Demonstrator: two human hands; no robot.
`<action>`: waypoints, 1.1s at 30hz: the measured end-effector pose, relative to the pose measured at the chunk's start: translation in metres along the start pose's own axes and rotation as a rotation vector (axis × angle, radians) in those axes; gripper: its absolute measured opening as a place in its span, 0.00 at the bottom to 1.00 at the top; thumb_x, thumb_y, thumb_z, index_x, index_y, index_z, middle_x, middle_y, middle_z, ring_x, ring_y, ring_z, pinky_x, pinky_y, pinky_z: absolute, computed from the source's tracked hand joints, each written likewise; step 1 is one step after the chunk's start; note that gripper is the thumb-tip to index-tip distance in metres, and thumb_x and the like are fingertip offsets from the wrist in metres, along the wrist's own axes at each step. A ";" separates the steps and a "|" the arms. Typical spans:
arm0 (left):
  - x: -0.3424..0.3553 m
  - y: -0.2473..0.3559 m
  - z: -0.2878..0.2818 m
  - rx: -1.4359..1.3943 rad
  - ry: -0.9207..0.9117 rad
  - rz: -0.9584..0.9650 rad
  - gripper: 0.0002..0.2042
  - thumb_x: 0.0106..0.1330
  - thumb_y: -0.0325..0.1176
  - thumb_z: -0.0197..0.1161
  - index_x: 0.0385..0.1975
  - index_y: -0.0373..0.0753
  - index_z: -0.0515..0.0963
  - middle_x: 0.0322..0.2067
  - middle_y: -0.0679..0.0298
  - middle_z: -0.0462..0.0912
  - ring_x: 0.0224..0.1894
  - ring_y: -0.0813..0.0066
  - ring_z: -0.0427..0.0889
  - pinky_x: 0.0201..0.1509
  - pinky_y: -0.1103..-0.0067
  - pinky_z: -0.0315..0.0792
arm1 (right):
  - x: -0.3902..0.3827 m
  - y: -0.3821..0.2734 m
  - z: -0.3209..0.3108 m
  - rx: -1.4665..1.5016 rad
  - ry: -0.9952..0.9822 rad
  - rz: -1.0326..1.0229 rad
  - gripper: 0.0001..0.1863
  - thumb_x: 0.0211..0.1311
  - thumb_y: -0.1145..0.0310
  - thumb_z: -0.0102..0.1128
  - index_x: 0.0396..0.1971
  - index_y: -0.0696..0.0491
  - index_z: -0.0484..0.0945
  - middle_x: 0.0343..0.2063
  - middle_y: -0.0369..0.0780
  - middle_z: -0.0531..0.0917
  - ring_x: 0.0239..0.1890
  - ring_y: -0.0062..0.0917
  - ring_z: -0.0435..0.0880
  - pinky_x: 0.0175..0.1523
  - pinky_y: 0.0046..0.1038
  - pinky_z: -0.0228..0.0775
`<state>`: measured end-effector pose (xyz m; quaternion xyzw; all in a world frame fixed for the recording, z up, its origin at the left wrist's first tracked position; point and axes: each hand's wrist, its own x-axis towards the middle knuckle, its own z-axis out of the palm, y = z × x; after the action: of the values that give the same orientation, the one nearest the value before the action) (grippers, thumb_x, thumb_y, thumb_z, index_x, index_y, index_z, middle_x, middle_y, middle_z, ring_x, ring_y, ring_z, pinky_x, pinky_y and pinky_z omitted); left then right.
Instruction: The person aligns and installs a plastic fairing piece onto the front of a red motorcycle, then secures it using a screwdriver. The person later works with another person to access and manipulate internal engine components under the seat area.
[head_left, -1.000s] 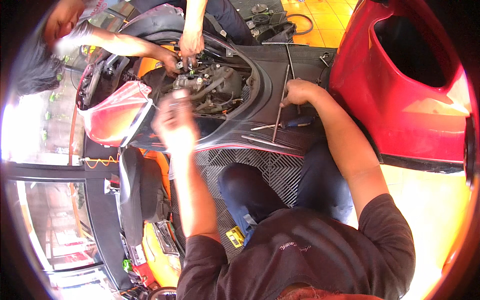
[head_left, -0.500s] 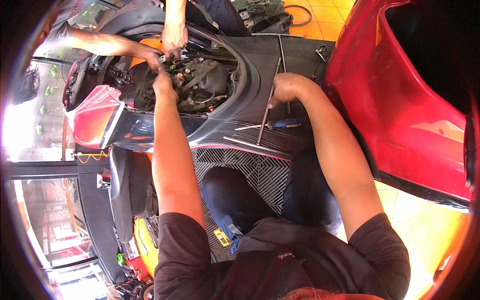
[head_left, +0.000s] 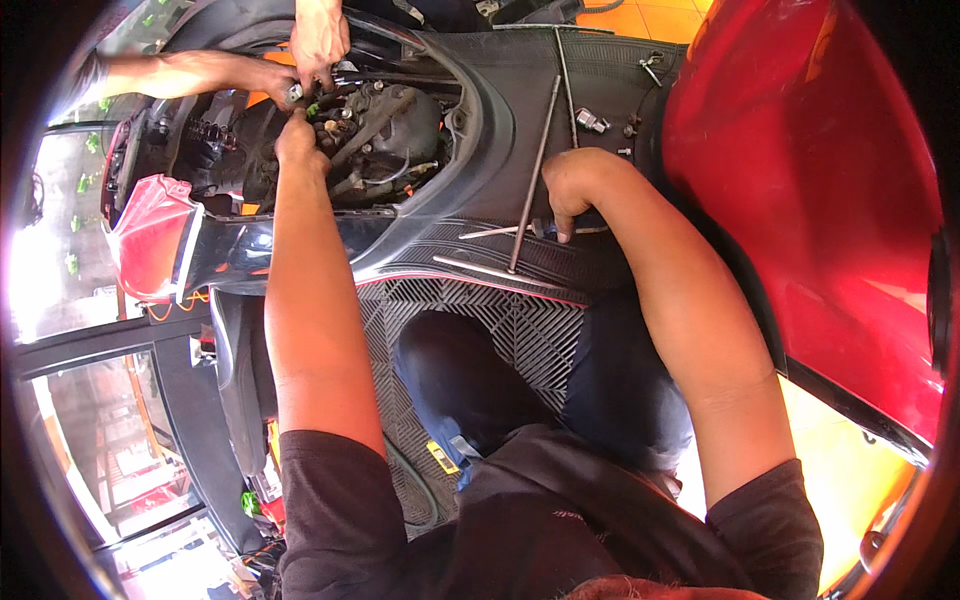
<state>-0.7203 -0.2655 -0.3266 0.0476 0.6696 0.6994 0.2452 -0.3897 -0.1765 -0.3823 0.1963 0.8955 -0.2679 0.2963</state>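
My left hand [head_left: 303, 148] reaches into the open engine bay of a scooter [head_left: 390, 125]. Its fingers are closed right beside a co-worker's two hands [head_left: 318, 45], and what they pinch is hidden. A small metal piece [head_left: 294, 92] shows at the co-worker's fingers. Over the scooter's black floorboard, my right hand [head_left: 580, 185] has its fingers down on the handle of a screwdriver [head_left: 546, 228], covering much of it. Just left of that hand, a long T-handle wrench [head_left: 535, 175] lies across the screwdriver's shaft.
Another T-handle wrench [head_left: 566, 85] lies farther off, near a shiny metal socket [head_left: 592, 121] and small bolts [head_left: 630, 130]. A large red body panel [head_left: 800, 190] rises on the right. Black grid matting [head_left: 520, 340] covers the floor by my knees.
My right hand has moved from the T-handle wrench down to the screwdriver. The socket beyond it now shows. My left hand stays in the engine bay as the view shifts.
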 end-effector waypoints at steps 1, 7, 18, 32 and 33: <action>-0.001 0.006 -0.007 0.021 0.012 0.014 0.13 0.72 0.41 0.53 0.45 0.38 0.74 0.31 0.63 0.79 0.23 0.73 0.78 0.22 0.77 0.70 | -0.001 -0.007 -0.001 -0.016 -0.013 0.006 0.30 0.36 0.59 0.80 0.40 0.60 0.83 0.43 0.48 0.84 0.43 0.42 0.84 0.46 0.38 0.77; 0.024 0.013 -0.043 0.103 0.059 0.038 0.12 0.72 0.43 0.52 0.42 0.42 0.74 0.30 0.66 0.79 0.22 0.74 0.77 0.19 0.80 0.65 | 0.003 -0.025 -0.006 -0.113 0.011 -0.045 0.24 0.37 0.63 0.78 0.38 0.57 0.85 0.42 0.46 0.85 0.42 0.40 0.85 0.46 0.39 0.78; 0.025 0.009 -0.038 0.061 0.100 0.059 0.16 0.69 0.46 0.57 0.45 0.41 0.74 0.35 0.62 0.79 0.28 0.68 0.79 0.30 0.69 0.75 | -0.005 -0.015 -0.006 -0.078 0.044 0.010 0.27 0.35 0.62 0.78 0.39 0.60 0.83 0.43 0.48 0.84 0.44 0.41 0.84 0.48 0.37 0.77; 0.024 0.014 -0.032 0.086 0.197 0.013 0.20 0.67 0.40 0.57 0.53 0.34 0.70 0.47 0.56 0.79 0.42 0.63 0.82 0.45 0.67 0.76 | -0.026 -0.039 0.009 -0.229 0.152 0.140 0.16 0.48 0.70 0.67 0.41 0.52 0.85 0.43 0.44 0.85 0.44 0.39 0.85 0.47 0.39 0.78; 0.027 0.014 -0.030 0.112 0.225 -0.003 0.20 0.67 0.40 0.57 0.54 0.34 0.70 0.47 0.56 0.79 0.42 0.63 0.82 0.45 0.67 0.76 | -0.023 -0.036 0.009 -0.228 0.125 0.151 0.16 0.47 0.70 0.68 0.40 0.52 0.85 0.43 0.44 0.85 0.44 0.39 0.85 0.47 0.39 0.78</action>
<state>-0.7600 -0.2818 -0.3235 -0.0184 0.7311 0.6614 0.1664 -0.3866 -0.2148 -0.3608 0.2446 0.9195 -0.1285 0.2796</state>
